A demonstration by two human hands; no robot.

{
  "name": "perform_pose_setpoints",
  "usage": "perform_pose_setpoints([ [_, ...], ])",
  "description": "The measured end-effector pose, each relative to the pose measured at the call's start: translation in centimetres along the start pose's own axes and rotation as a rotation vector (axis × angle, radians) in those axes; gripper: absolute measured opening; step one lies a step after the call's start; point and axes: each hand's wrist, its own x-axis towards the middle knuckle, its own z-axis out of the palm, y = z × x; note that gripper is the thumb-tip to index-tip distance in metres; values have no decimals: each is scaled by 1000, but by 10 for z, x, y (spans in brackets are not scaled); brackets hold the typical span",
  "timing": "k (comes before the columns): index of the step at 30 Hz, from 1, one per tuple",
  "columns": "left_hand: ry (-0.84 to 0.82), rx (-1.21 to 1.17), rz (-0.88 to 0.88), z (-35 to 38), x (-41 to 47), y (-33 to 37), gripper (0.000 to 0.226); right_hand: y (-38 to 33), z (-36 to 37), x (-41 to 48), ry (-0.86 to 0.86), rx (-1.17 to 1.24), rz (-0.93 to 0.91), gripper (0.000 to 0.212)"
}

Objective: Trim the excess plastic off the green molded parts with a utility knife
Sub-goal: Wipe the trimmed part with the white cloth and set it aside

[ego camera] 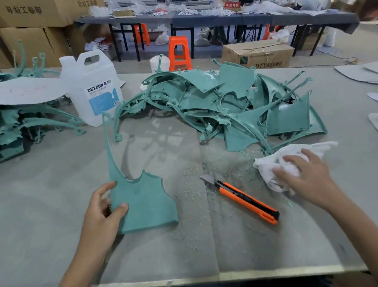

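Our left hand [102,210], at about 8 o'clock on the table [54,235], pinches the lower left edge of a green molded part [143,204], thumb on its face and fingers curled behind; its thin curved arm rises toward 12 o'clock. Our right hand [307,178], at 4 o'clock, lies with fingers spread and nearly straight on a crumpled white cloth [275,170], gripping nothing that we can see. Between the hands the orange utility knife [248,201] rests untouched on the table among pale shavings, blade out and pointing to 10 o'clock. A heap of green parts [225,103] sits at 1 o'clock, another heap [4,129] at 9 o'clock, a white jug [94,87] at 11.
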Motion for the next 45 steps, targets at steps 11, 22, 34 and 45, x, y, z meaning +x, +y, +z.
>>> perform_pose_setpoints([
  [11,-12,-235,-203,-1,-6,16,28,21,17,42,55,79,155,23],
  [22,-140,-519,-333,5,-22,36,29,20,-27,18,137,912,140,6],
  [34,-416,-705,-222,82,-71,89,39,-163,16,-106,-85,725,-582,33],
  [45,-459,-796,-335,90,-85,91,56,-190,66,-101,135,532,-527,14],
])
